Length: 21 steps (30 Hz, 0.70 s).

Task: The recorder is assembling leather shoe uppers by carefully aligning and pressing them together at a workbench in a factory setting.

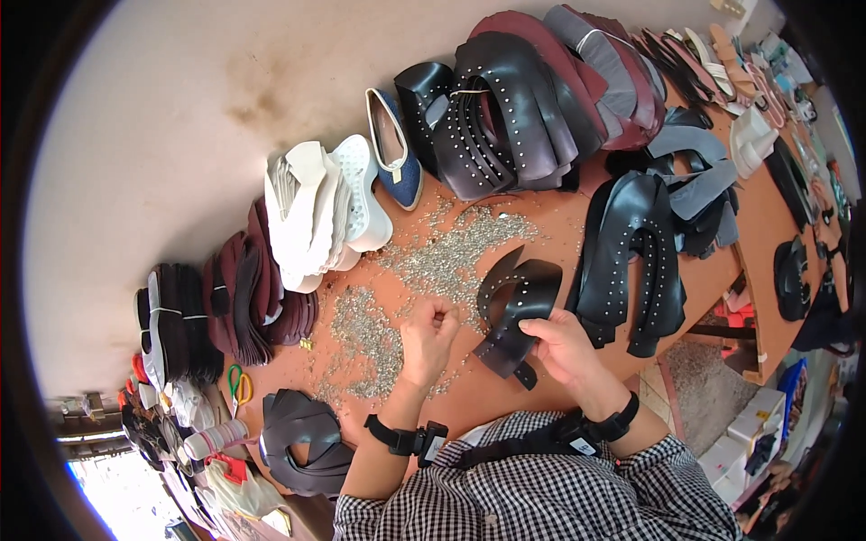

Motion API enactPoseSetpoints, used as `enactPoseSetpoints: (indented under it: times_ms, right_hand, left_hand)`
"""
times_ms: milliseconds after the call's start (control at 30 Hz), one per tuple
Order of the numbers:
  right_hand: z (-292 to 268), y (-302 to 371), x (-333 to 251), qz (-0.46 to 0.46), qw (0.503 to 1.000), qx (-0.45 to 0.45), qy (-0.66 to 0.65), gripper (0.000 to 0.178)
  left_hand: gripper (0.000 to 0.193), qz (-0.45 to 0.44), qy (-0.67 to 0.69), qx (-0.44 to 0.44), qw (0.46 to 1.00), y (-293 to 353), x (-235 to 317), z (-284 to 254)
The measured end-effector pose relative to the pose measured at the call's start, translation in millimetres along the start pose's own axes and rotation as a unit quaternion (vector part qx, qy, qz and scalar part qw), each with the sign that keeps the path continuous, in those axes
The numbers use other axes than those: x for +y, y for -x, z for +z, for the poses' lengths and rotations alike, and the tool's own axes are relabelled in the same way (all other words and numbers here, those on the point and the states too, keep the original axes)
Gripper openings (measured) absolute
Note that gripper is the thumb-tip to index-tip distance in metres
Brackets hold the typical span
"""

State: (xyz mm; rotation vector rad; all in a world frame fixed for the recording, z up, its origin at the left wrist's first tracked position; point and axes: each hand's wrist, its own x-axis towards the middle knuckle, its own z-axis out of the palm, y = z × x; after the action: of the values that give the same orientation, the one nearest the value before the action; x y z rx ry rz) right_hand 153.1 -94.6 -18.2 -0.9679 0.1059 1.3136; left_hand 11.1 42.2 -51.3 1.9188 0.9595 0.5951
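My right hand (566,346) grips a curved black shoe upper (532,293) between thumb and fingers, holding it up over the table. A few small bright dots show on its surface. Just left of it, my left hand (429,341) is raised with its fingers curled together; whatever they may pinch is too small or hidden to make out. Loose silvery studs lie spread beneath and beyond my hands, in a far heap (460,252) and a nearer heap (365,347). To the right lies a stack of studded black uppers (629,252).
Along the wall stand more studded black uppers (514,108), a blue shoe (397,162), white pieces (307,216) and maroon pieces (239,293). Scissors (239,386) and plain dark uppers (305,442) lie at the left. The orange table (672,316) ends at the right.
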Motion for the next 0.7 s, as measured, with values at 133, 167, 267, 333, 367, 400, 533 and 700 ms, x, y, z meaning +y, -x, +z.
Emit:
enactPoseSetpoints:
  times_ms: [133,167,267,333,367,400,533,700]
  right_hand:
    - [3.7,0.9,3.1,-0.005,1.000,0.009,-0.011,0.016]
    - [5.9,1.7,3.6,-0.004,1.000,0.005,-0.012,0.016]
    - [8.8,2.3,4.7,0.000,1.000,0.007,-0.005,0.017]
    - [12.4,3.4,6.8,-0.008,1.000,0.012,0.025,0.016]
    - [13.2,3.3,8.0,-0.009,1.000,0.014,0.025,0.016]
    - [13.7,2.5,9.3,-0.012,0.999,0.001,0.031,0.016]
    - [25.7,6.5,7.5,-0.021,0.999,-0.022,0.040,0.016]
    - [28.2,7.8,9.5,-0.025,0.998,-0.029,0.047,0.015]
  left_hand:
    - [0.002,-0.162,0.252,0.012,0.954,3.5,3.9,-12.2]
    - [0.003,-0.199,0.337,0.026,0.920,4.2,7.3,-16.9]
    - [0.004,-0.203,0.406,0.023,0.891,9.9,17.6,-20.6]
    - [0.006,-0.189,0.400,0.004,0.897,15.1,33.9,-18.9]
    - [0.008,-0.175,0.394,-0.013,0.902,17.4,42.5,-17.5]
    - [0.008,-0.176,0.394,-0.016,0.902,19.0,52.3,-16.7]
    - [0.011,-0.128,0.296,-0.058,0.945,24.2,66.7,-17.4]
    - [0.008,-0.122,0.307,-0.066,0.942,26.6,68.8,-14.2]
